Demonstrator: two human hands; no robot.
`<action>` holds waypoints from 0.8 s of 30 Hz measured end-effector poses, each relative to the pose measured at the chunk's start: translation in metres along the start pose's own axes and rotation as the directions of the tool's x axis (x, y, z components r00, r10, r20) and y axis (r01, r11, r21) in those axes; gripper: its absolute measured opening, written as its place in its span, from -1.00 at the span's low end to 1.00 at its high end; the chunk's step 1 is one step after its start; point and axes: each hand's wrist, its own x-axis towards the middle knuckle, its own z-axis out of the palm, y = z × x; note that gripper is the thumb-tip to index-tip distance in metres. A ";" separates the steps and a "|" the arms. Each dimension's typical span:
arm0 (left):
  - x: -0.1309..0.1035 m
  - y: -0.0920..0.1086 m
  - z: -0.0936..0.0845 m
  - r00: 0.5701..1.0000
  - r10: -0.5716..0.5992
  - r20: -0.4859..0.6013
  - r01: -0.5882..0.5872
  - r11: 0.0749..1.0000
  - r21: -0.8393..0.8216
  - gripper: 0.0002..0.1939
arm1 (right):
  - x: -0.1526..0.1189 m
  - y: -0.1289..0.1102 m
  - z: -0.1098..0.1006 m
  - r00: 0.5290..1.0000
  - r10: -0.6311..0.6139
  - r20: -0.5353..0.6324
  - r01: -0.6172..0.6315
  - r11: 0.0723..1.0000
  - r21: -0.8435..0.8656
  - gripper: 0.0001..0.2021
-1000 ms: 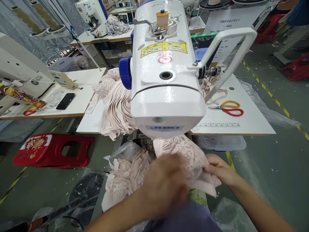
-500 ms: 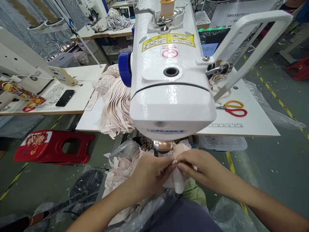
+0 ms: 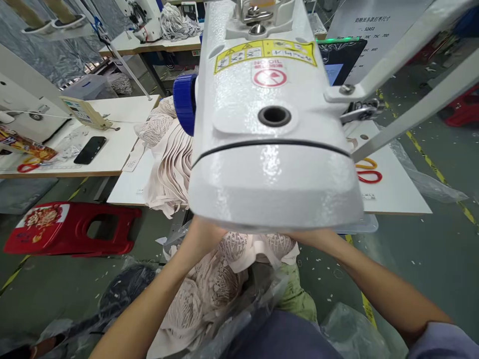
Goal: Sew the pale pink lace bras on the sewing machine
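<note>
A white sewing machine (image 3: 275,184) fills the middle of the view, and its head covers the fingers of both hands. The back of my left hand (image 3: 205,235) shows at the left below the head. On the other side, the wrist end of my right hand (image 3: 316,238) reaches in under it. Between them hangs a beige lace bra (image 3: 258,249), its cups and band showing below the machine. Whether the fingers grip it cannot be seen. More beige lace bras (image 3: 202,294) lie heaped below my left forearm, partly in clear plastic.
Stacked beige bras (image 3: 170,164) lie on the table left of the machine. Red and yellow-handled scissors (image 3: 369,176) are on the right. A phone (image 3: 90,150) lies on the left table, with a red stool (image 3: 78,227) before it. A thread stand's white frame (image 3: 407,55) rises at right.
Both hands have moved forward and up, under the machine head, with the beige piece now showing as a bra with lace cups. The view has moved closer to the machine.
</note>
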 end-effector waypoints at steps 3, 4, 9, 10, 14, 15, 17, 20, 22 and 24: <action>0.005 -0.004 0.005 0.997 -0.031 -0.069 0.031 1.000 -0.004 -0.84 | 0.003 -0.001 -0.002 1.000 0.021 0.002 -0.021 1.000 0.018 -0.65; 0.006 -0.005 0.007 0.996 -0.043 -0.084 0.043 0.999 -0.002 -0.86 | 0.004 -0.001 -0.003 1.000 0.027 0.004 -0.027 0.999 0.021 -0.66; 0.002 -0.014 0.006 0.995 -0.054 -0.082 0.056 0.998 0.017 -0.83 | 0.004 0.002 -0.004 0.999 0.042 0.002 -0.042 0.997 0.067 -0.70; 0.000 -0.017 0.004 0.996 -0.052 -0.075 0.054 0.998 0.022 -0.82 | 0.005 0.004 -0.004 0.999 0.045 0.001 -0.045 0.996 0.074 -0.71; -0.001 -0.028 -0.007 0.998 -0.045 -0.053 0.046 0.998 0.035 -0.79 | 0.006 0.026 -0.001 0.996 0.087 -0.032 -0.081 0.981 0.174 -0.71; 0.000 -0.029 -0.009 0.998 -0.042 -0.049 0.044 0.998 0.038 -0.78 | 0.005 0.035 0.003 0.994 0.097 -0.046 -0.084 0.970 0.228 -0.66; 0.002 -0.030 -0.011 0.999 -0.035 -0.040 0.037 0.998 0.050 -0.76 | 0.003 0.057 0.016 0.993 0.104 -0.058 -0.080 0.944 0.321 -0.48; 0.001 -0.027 -0.010 1.000 -0.011 -0.023 0.013 0.994 0.105 -0.73 | -0.003 0.094 0.043 0.991 0.112 0.073 -0.134 0.822 0.554 -0.21; 0.000 -0.025 -0.008 1.000 0.007 -0.017 -0.004 0.988 0.157 -0.73 | -0.010 0.114 0.059 0.970 0.090 0.225 -0.229 0.646 0.728 -0.10; -0.001 -0.023 -0.005 1.000 0.021 -0.012 -0.018 0.978 0.209 -0.73 | -0.017 0.128 0.068 0.951 0.066 0.303 -0.293 0.513 0.807 -0.06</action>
